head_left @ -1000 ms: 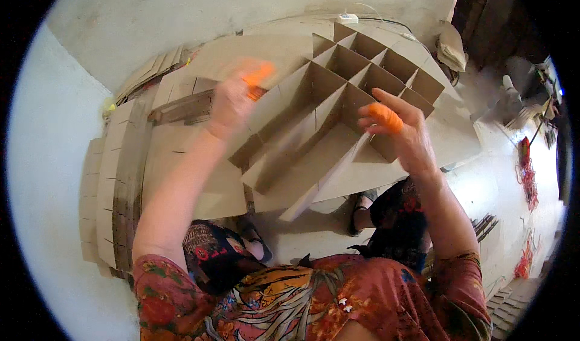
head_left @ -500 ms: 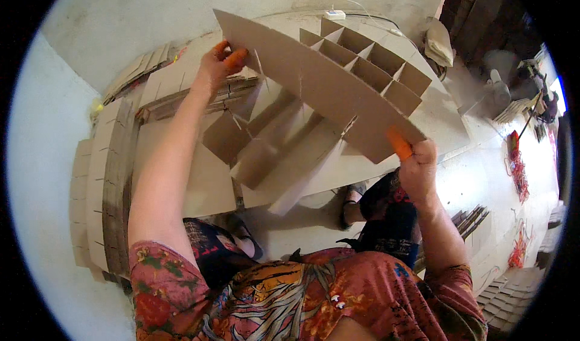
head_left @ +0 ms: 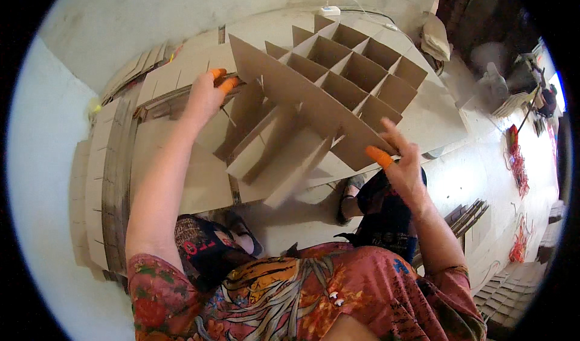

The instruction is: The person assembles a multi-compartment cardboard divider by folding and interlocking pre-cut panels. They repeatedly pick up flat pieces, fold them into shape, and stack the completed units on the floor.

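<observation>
A cardboard divider grid [head_left: 360,70] stands on a flat cardboard surface, its crossed strips forming several square cells. Along its near side runs a long brown cardboard strip [head_left: 289,87], with cross strips [head_left: 278,138] jutting toward me beneath it. My left hand [head_left: 208,96] hovers just off the strip's left end, thumb and finger apart and holding nothing. At the other end, my right hand [head_left: 403,162] has its fingers spread around the strip's corner, the thumb in front of it. Orange finger covers show on both hands. Whether the right fingertips touch the strip is hard to see.
Slotted cardboard strips lie stacked [head_left: 175,99] beyond my left forearm, with another tall stack [head_left: 112,184] by the left wall. A white power socket [head_left: 330,10] and cable lie at the back. Red cord [head_left: 518,165] is on the floor at right, near more cardboard pieces [head_left: 465,220].
The long strip has come down and more of the grid shows behind it. My left hand has let go and drawn away to the left. My right fingers have spread from their grip.
</observation>
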### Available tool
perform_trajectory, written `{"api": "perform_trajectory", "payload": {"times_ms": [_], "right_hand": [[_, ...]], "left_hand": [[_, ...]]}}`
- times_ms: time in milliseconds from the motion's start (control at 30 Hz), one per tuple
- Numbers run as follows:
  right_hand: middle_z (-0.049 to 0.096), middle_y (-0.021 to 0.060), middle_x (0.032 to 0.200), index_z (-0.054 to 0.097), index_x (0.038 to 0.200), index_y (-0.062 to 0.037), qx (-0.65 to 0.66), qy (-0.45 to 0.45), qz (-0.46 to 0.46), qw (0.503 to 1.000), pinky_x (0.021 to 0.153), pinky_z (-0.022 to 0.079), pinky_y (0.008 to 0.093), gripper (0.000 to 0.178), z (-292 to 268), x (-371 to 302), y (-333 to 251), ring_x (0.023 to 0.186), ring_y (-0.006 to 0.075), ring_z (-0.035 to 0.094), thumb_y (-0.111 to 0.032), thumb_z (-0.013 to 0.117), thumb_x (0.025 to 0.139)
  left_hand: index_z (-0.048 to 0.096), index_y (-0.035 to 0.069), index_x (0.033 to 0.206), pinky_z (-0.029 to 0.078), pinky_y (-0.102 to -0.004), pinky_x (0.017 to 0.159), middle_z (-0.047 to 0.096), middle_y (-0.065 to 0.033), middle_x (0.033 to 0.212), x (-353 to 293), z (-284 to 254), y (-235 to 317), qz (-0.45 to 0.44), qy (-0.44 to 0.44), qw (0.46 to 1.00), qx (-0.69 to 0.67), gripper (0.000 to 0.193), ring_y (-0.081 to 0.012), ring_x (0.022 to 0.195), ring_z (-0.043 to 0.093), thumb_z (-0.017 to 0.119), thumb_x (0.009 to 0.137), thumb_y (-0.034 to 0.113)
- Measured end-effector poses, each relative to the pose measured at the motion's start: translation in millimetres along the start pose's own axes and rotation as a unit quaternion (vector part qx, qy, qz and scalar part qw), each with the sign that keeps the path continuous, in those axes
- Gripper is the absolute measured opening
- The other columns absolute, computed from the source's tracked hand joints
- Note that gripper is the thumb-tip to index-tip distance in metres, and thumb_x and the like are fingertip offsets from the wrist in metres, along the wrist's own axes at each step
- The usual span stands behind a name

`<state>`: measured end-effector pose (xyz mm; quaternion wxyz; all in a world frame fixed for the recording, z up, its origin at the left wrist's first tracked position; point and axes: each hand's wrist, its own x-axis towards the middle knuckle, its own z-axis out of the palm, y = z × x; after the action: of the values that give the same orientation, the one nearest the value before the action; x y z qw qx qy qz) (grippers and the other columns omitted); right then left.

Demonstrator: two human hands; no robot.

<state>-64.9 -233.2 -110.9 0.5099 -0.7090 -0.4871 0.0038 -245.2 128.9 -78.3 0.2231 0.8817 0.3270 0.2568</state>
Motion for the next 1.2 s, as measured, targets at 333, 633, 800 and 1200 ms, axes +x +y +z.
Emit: {"api": "perform_trajectory", "payload": {"times_ms": [333,633,800,1200], "right_hand": [[0.057,0.0259,0.074,0.035,0.138,-0.0174,-0.201,-0.244,-0.011,0.949,0.065,0.046,0.0457,0.065,-28.2,35.3,-54.8,0.07,0.0431,0.055,-0.006,0.059,0.08],[0.057,0.0253,0.077,0.037,0.137,-0.0175,-0.238,-0.276,-0.018,0.931,0.061,0.044,0.0455,0.062,-29.6,43.1,-49.5,0.067,0.0422,0.056,-0.004,0.058,0.08],[0.057,0.025,0.075,0.036,0.137,-0.0159,-0.233,-0.26,-0.013,0.937,0.062,0.045,0.0447,0.062,-27.2,34.4,-36.2,0.067,0.0419,0.056,-0.003,0.056,0.08],[0.055,0.0237,0.066,0.043,0.133,-0.0115,-0.271,-0.261,-0.064,0.924,0.059,0.045,0.0444,0.061,-29.5,60.9,-45.4,0.06,0.0403,0.055,-0.002,0.056,0.074]], "left_hand": [[0.062,0.001,0.094,0.048,-0.043,0.064,0.061,-0.0216,0.077,-89.9,30.0,89.7,0.143,-0.115,0.978,0.099,0.028,-0.0382,0.07,0.058,0.068,0.077,0.021],[0.063,0.001,0.097,0.047,-0.0429,0.068,0.063,-0.0216,0.081,-73.5,14.6,96.7,0.117,-0.117,0.984,0.071,0.031,-0.0379,0.073,0.059,0.067,0.079,0.025],[0.063,0.003,0.1,0.046,-0.035,0.061,0.064,-0.0116,0.074,-46.5,-12.2,62.7,0.013,-0.046,0.984,0.173,0.03,-0.0215,0.067,0.059,0.066,0.082,0.026],[0.06,0.002,0.113,0.045,-0.0287,0.076,0.065,-0.0099,0.091,-11.0,-5.2,-29.2,-0.025,-0.082,0.995,-0.057,0.038,-0.018,0.083,0.059,0.062,0.086,0.028]]}}
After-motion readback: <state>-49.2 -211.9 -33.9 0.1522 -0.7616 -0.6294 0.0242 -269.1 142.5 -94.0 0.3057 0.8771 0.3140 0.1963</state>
